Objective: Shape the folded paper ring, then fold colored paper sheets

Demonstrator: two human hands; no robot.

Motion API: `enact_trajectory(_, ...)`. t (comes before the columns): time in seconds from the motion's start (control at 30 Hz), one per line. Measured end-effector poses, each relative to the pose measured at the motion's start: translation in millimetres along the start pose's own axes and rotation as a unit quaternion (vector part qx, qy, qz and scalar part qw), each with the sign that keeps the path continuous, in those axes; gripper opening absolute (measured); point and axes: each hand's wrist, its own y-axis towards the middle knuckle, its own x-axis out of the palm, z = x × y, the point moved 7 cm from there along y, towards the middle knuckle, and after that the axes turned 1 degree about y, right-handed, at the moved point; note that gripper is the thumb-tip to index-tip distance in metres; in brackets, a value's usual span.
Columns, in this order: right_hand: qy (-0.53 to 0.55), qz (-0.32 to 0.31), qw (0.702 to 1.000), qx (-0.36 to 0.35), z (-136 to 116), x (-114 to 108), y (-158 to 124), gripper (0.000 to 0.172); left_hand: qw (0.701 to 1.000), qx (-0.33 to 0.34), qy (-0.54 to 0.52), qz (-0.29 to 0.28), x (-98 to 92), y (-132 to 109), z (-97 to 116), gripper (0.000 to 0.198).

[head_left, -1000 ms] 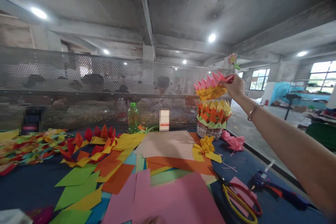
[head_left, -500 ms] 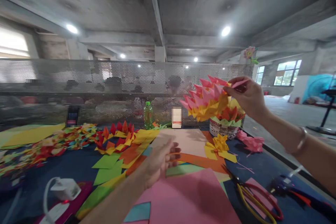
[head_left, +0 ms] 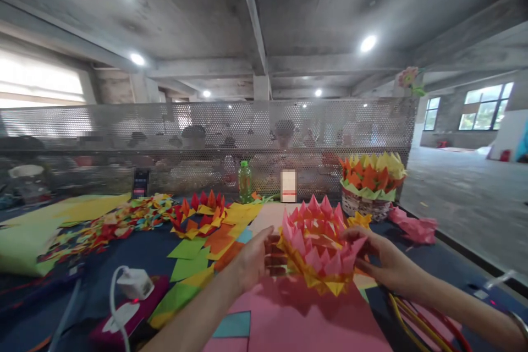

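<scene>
— Pink and yellow paper crown (head_left: 317, 245), where is it now?
— Lower centre of the head view, down from the upper right where it was held up a second ago.
— Who holds it?
— Left hand (head_left: 253, 258) and right hand (head_left: 381, 258) cup its sides; the woven basket (head_left: 365, 206) stands behind, at the right.

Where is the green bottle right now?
In the head view the green bottle stands upright at the table's far edge, against the perforated metal screen, just left of centre, beside the small white box.
</scene>
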Motion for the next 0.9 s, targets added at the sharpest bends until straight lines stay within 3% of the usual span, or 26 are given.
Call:
enact_trajectory(0.17,-0.024,-0.023,0.999,-0.003,-7,9,-13,0.046,0.991,0.046,0.128,-0.014,4.8,3,-1,0.043)
enact_trajectory(0.27,0.005,0.063,0.998,0.019,5,-7,-12,0.04,0.986,0.049,0.155,-0.046,12.4,6,-5,0.043)
enact_trajectory(0.33,0.037,0.15,0.986,0.06,26,-26,-9,0.028,0.983,0.053,0.167,-0.054,15.9,7,-6,0.042)
enact_trajectory(0.4,0.058,0.186,0.976,0.1,48,-38,-4,0.022,0.982,0.058,0.171,-0.053,18.2,8,-5,0.041)
enact_trajectory(0.5,0.087,0.144,0.972,0.163,74,-33,3,0.02,0.987,0.057,0.146,-0.034,18.2,10,-4,0.04)
enact_trajectory(0.6,0.138,0.074,0.961,0.229,82,-11,1,0.014,0.991,0.061,0.118,-0.02,17.3,12,-3,0.038)
enact_trajectory(0.73,0.232,0.035,0.932,0.278,67,11,-5,0.011,0.994,0.08,0.079,-0.011,16.8,12,3,0.033)
enact_trajectory(0.9,0.383,0.009,0.891,0.246,33,8,9,0.011,0.996,0.09,-0.018,0.004,16.3,0,25,0.013)
